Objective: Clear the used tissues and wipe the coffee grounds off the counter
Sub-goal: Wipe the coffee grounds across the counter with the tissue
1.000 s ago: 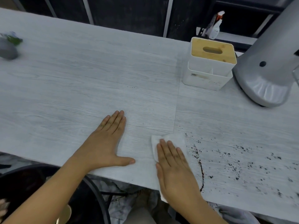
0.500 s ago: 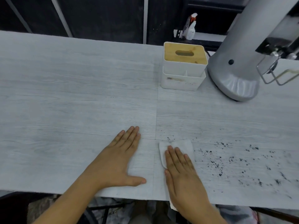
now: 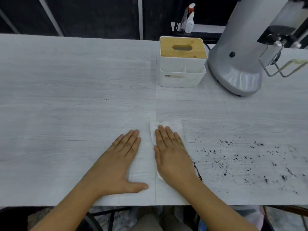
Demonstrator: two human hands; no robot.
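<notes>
A white tissue (image 3: 174, 125) lies flat on the pale wood-grain counter (image 3: 66, 97), near the front middle. My right hand (image 3: 173, 157) presses down on it with straight fingers, covering most of it. Just to its left, my left hand (image 3: 120, 164) rests palm-down on the bare counter, thumb spread, holding nothing. Dark coffee grounds (image 3: 241, 160) are scattered over the counter to the right of the tissue. A short dark streak of grounds (image 3: 197, 170) runs beside my right wrist.
A white tissue box with a wooden lid (image 3: 181, 47) stands at the back, next to a tall grey machine (image 3: 236, 64) with a wire fork (image 3: 283, 69) sticking out. A spray bottle (image 3: 190, 19) stands behind the counter. The counter's front edge (image 3: 150, 205) is just below my wrists.
Both hands have moved farther onto the counter, away from its front edge. The tissue slid along under my right hand and no longer hangs over the edge.
</notes>
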